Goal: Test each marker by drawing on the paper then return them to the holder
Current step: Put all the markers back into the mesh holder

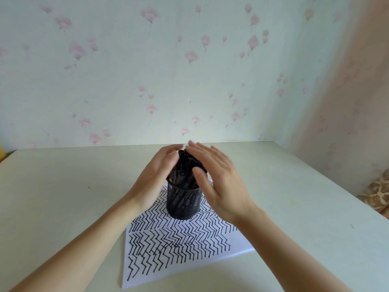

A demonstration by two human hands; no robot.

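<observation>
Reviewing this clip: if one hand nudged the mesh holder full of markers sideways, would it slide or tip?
Probably tip rather than slide. The holder is tall and narrow, and the markers stand well above its rim, likely raising the weight. It stands on paper, which may slip on the table. The left hand and right hand flank the markers, which should steady them.

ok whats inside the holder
A bunch of black markers stands in the mesh holder, tops sticking out above the rim. The left hand and right hand cover their sides, so a count isn't possible.
</observation>
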